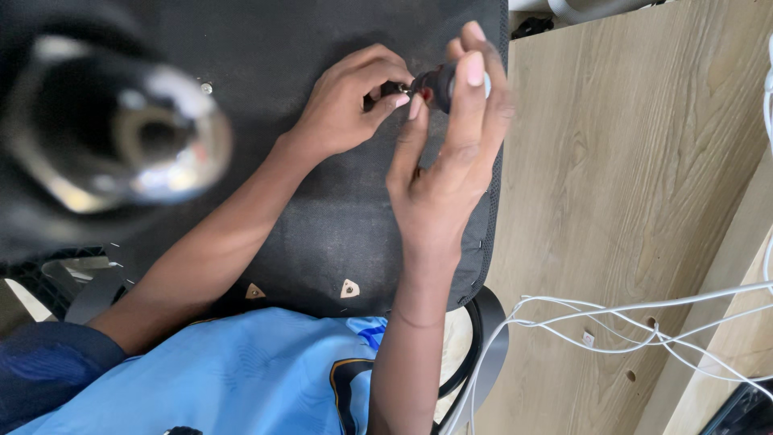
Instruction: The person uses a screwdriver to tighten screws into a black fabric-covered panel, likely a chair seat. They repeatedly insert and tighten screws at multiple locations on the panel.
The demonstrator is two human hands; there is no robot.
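1. The person's right hand [447, 173] has a small black cylindrical part [435, 83] clamped between thumb and curled fingers [475, 68], up near the fingertips, probably so the end stays exposed for the other hand.
2. The left hand [342, 109] comes in from the other side, thumb and forefinger pinched tight on the tip of that same part, where something red shows. It's too small to tell if that's a wire or a cap.
3. Both hands hover over a black fabric mat [322, 234], right under the knuckles, likely there to catch small bits.
4. A blurry shiny metal cylinder [121, 137] sits well off the left wrist.
5. White cables [628, 322] trail over the pale wooden panel [628, 161] beyond the right forearm.
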